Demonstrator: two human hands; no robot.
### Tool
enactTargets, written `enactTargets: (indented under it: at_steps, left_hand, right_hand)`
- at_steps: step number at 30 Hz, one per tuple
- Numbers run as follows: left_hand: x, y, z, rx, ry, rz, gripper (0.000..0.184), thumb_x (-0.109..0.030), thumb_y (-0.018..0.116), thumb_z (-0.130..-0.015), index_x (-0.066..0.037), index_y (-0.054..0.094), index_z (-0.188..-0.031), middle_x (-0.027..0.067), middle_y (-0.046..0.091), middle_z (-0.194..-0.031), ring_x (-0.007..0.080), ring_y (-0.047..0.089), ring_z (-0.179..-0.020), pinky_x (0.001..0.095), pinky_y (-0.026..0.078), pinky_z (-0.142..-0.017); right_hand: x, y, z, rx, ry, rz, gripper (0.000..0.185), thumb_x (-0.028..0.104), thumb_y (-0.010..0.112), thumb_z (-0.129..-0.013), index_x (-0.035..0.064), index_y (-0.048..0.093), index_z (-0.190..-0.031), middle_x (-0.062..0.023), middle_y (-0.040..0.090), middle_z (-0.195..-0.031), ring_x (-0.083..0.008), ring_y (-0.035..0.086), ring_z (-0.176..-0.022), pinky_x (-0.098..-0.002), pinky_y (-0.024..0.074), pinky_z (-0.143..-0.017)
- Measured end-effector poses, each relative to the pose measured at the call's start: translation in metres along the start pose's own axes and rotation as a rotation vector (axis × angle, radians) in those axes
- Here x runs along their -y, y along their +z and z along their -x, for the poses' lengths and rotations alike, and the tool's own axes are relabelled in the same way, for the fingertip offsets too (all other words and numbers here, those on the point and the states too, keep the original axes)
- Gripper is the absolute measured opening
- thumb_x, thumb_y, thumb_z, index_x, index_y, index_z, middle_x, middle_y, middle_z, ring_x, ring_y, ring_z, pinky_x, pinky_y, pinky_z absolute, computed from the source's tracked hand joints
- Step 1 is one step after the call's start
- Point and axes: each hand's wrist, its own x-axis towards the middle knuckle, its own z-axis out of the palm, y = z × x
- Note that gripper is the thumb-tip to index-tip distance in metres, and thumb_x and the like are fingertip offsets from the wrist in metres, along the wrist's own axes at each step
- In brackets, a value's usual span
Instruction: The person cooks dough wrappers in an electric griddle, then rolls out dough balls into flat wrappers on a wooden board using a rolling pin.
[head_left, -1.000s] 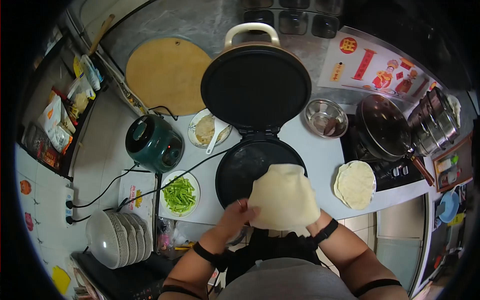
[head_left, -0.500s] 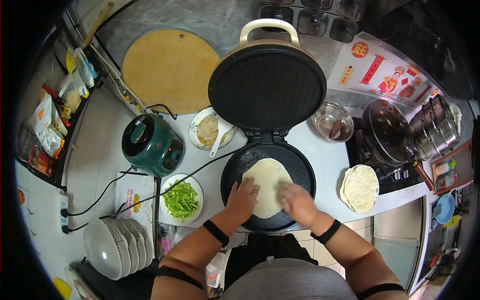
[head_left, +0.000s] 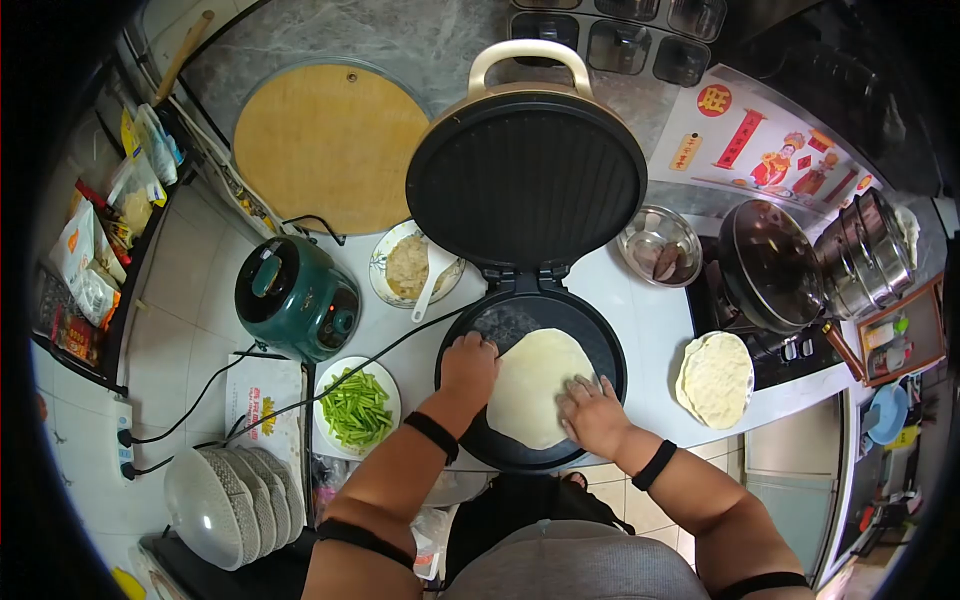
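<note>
A round, pale sheet of rolled dough [head_left: 543, 390] lies on the black lower plate of an electric griddle [head_left: 500, 322], towards its near side. My right hand [head_left: 595, 412] rests on the dough's right edge with its fingers apart. At the upper left edge of the dough is my left hand [head_left: 470, 370], low over the plate. Its fingers are bent but appear apart, and the tips are partly hidden. The griddle's ridged black lid [head_left: 525, 180] stands raised behind.
Left of the griddle are a plate of chopped green vegetable [head_left: 358, 410], a bowl of pale mixture [head_left: 408, 268] with a white spoon, and a green cooker [head_left: 300, 305]. A power cord crosses to the griddle. On the right are stacked flatbreads [head_left: 716, 378], a metal bowl [head_left: 658, 248] and a lidded pan [head_left: 770, 265].
The dough has shifted slightly right and towards me. My left hand has slid off its surface to its upper left edge; my right hand has settled on the right edge with fingers spread.
</note>
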Motion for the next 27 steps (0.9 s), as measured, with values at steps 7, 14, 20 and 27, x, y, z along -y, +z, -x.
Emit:
enactTargets:
  at_steps: [7,14,20,27]
  left_hand:
    - [-0.008,0.018,-0.021,0.141,-0.084,-0.054,0.021,-0.029,0.069,-0.077,-0.011,0.069,-0.086,0.0066,0.061,-0.098,0.0248,0.060,-0.096,0.0388,0.049,-0.078]
    - [-0.016,0.016,-0.017,0.049,0.105,-0.123,0.009,-0.018,0.065,-0.076,-0.011,0.067,-0.082,0.0057,0.060,-0.089,0.0249,0.059,-0.086,0.0402,0.046,-0.075]
    - [-0.028,0.006,0.017,0.017,0.386,-0.139,0.016,-0.013,0.055,-0.080,-0.010,0.063,-0.093,0.0031,0.060,-0.086,0.0213,0.058,-0.085,0.0389,0.043,-0.074]
    - [-0.034,0.007,0.016,0.045,0.305,-0.142,0.010,-0.013,0.056,-0.079,-0.013,0.061,-0.088,0.0027,0.060,-0.082,0.0210,0.059,-0.085,0.0386,0.044,-0.073]
  right_hand:
    - [0.003,-0.008,-0.013,-0.090,0.069,-0.114,0.025,0.021,0.062,-0.079,0.0041,0.063,-0.097,-0.0159,0.056,-0.118,-0.0337,0.055,-0.107,-0.0458,0.0436,-0.089]
    - [0.000,-0.008,-0.004,-0.128,0.087,-0.139,0.026,0.021,0.063,-0.078,0.0040,0.064,-0.098,-0.0151,0.056,-0.116,-0.0318,0.057,-0.106,-0.0454,0.0450,-0.084]
    - [-0.003,-0.007,0.002,-0.150,0.079,-0.172,0.025,0.019,0.064,-0.077,0.0048,0.064,-0.098,-0.0156,0.058,-0.114,-0.0325,0.057,-0.104,-0.0444,0.0451,-0.085]
    - [-0.006,-0.005,0.004,-0.141,0.072,-0.173,0.027,0.019,0.063,-0.078,0.0061,0.064,-0.101,-0.0153,0.057,-0.113,-0.0315,0.057,-0.104,-0.0440,0.0451,-0.084]
